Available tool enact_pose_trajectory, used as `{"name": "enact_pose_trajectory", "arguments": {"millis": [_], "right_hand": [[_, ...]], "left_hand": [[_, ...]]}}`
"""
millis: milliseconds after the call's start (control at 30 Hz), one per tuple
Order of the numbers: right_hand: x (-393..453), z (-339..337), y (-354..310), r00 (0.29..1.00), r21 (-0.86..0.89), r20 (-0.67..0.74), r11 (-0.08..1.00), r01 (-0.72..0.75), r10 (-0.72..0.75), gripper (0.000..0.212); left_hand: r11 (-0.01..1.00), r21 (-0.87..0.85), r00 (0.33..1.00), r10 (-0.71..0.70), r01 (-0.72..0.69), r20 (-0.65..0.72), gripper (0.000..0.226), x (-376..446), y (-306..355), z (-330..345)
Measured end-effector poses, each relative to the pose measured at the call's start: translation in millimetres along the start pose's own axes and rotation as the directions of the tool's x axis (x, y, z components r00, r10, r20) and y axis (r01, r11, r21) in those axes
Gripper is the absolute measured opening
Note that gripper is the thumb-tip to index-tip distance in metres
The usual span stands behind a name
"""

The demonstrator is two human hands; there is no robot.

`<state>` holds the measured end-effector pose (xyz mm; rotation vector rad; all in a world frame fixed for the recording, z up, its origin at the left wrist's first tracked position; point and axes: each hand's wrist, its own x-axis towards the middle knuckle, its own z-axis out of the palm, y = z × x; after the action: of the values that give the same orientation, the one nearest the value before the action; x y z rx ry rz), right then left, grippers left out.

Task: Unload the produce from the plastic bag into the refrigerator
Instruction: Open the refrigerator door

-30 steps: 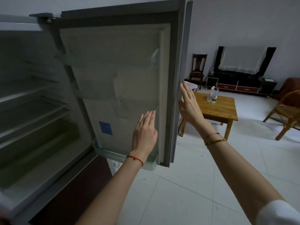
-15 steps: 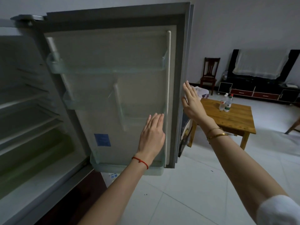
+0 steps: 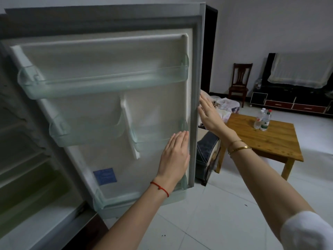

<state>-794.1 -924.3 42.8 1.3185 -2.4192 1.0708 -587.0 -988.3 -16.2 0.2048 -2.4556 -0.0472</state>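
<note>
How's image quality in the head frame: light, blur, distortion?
Head view: dim and flat, daylight only from the room on the right; wide-angle bend in the refrigerator door edges; interior shelves dark and smeared; left hand and right hand fairly sharp.

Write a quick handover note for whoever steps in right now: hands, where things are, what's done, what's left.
Left hand: open, flat against the inside of the refrigerator door.
Right hand: open, at the door's outer edge.
Door stands open; its clear door bins look empty, and no produce shows on the shelves in view.
No produce bag is clearly in view.
Done: fridge opened. Left: fetch the bag and unload the produce.
</note>
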Motion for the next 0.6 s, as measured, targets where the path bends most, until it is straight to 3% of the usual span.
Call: {"name": "enact_pose_trajectory", "arguments": {"millis": [267, 600], "right_hand": [[56, 21, 17, 0.998, 0.104, -0.015, 0.993, 0.056, -0.054, 0.052], [51, 23, 39, 0.981, 0.180, -0.052, 0.965, 0.192, -0.186, 0.054]], "left_hand": [[0.991, 0.058, 0.993, -0.118, 0.118, -0.009, 0.059, 41, -8, 25], [0.978, 0.066, 0.978, -0.191, 0.197, -0.089, 0.050, 44, 5, 35]]}}
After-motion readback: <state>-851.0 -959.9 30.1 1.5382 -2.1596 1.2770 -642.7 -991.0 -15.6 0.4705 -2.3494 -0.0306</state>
